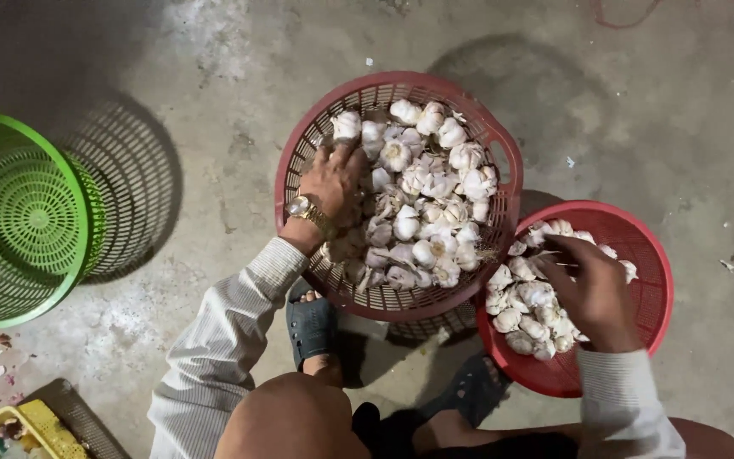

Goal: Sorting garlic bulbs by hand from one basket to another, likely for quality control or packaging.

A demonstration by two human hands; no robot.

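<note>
Left hand (pixel 333 180) spread flat on garlic bulbs (pixel 422 200) in the upper red basket (pixel 503 144), grip wide. Right hand (pixel 592 293) pinches a bulb over the lower red basket (pixel 652 255)

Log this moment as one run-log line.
left hand in upper red basket on garlic bulbs | right hand over garlic in lower red basket | green basket apart, left

upper basket (pixel 503 144): dusky red, perforated, tilted, its lower rim overlapping the lower basket (pixel 647 246). heaped with white garlic (pixel 422 200), papery skins, some purple-tinged. lower basket: brighter red, flat on the floor, holds a thinner layer of bulbs (pixel 524 297) along its left side.
</note>
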